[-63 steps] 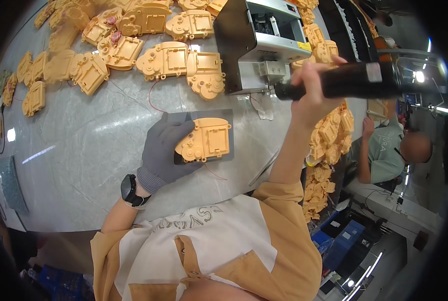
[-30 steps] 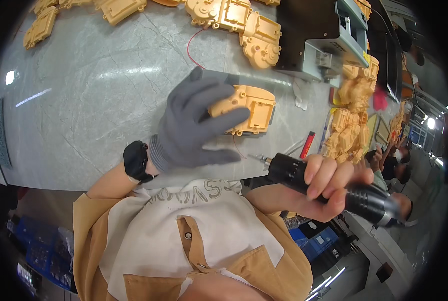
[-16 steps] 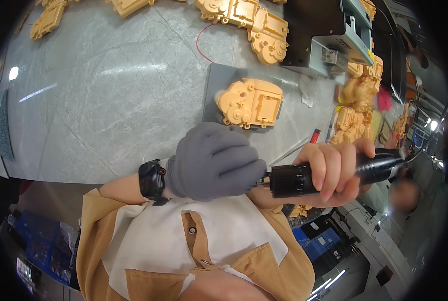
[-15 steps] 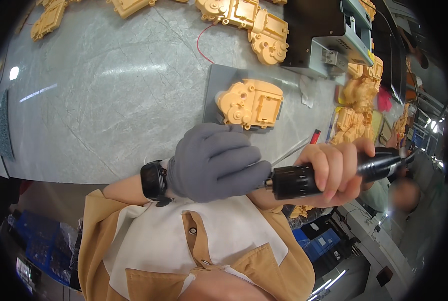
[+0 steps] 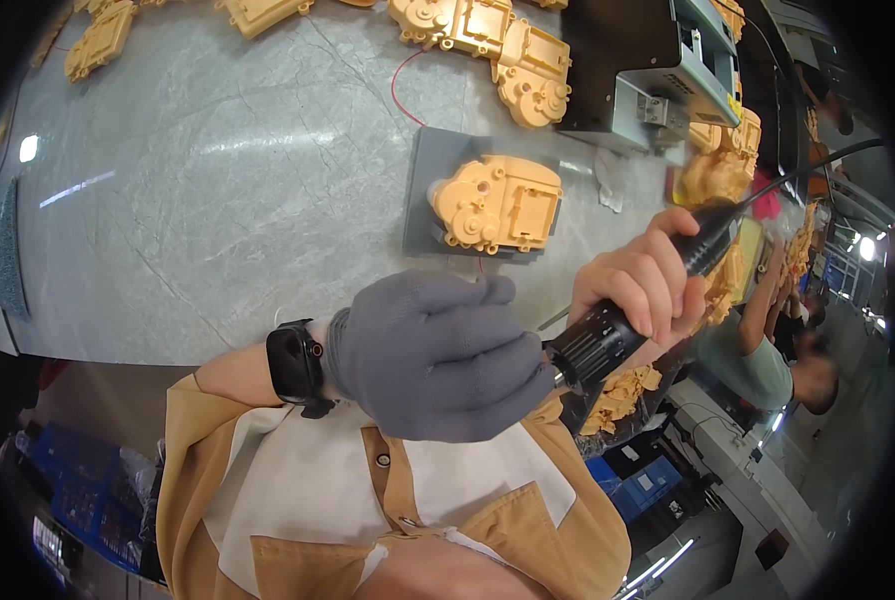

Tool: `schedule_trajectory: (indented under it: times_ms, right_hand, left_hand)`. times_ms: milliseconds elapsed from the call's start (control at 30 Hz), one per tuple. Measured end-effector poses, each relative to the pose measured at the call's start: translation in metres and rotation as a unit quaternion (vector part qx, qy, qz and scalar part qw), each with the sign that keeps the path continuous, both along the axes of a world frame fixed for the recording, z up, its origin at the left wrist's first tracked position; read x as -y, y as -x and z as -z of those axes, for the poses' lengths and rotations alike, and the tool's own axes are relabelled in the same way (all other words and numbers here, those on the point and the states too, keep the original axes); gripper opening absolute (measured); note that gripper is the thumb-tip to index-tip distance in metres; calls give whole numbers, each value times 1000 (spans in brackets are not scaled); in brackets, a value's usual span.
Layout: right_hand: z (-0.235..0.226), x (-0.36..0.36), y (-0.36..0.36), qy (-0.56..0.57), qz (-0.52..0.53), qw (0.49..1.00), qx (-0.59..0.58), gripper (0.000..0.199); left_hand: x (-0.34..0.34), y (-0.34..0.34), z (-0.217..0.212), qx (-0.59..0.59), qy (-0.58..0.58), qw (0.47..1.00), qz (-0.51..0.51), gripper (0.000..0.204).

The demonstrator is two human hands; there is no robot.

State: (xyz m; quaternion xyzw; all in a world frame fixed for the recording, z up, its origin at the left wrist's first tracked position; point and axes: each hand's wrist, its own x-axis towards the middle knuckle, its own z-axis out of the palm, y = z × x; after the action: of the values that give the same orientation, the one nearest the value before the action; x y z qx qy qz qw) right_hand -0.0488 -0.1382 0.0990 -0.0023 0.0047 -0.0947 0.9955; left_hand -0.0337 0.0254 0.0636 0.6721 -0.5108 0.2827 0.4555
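My right hand (image 5: pixel 639 285) is bare and wrapped round a black electric screwdriver (image 5: pixel 597 343), which slants with its cord end up to the right. The screwdriver's metal nose points down-left at my left hand (image 5: pixel 437 355), which wears a grey glove. The left fingers are curled closed next to that nose; what they hold, if anything, is hidden. Just beyond my hands, a yellow-orange plastic housing (image 5: pixel 499 205) with round bosses and a rectangular recess lies on a dark grey plate (image 5: pixel 425 170).
More yellow housings (image 5: pixel 532 82) lie along the far edge, near a thin red wire (image 5: pixel 397 85). A black and grey machine (image 5: pixel 607 80) stands at the far right. Bagged yellow parts (image 5: pixel 717 180) sit beyond the right hand. Another person (image 5: pixel 742 350) is at the right.
The screwdriver has swung from nearly level to slanted, its cord end rising as my right hand tilts. My left hand has drawn slightly nearer my body, away from the housing.
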Motion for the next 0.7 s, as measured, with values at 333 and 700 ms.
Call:
schedule_trajectory:
  times_ms: [333,700]
  right_hand:
    - [-7,-1,9,88,81,991,60,34]
    - [1,-1,9,51,68,994,68,36]
  left_hand:
    - [-1,5,3,-164,14,986,22,30]
    - [-1,4,3,-139,12,990,13,35]
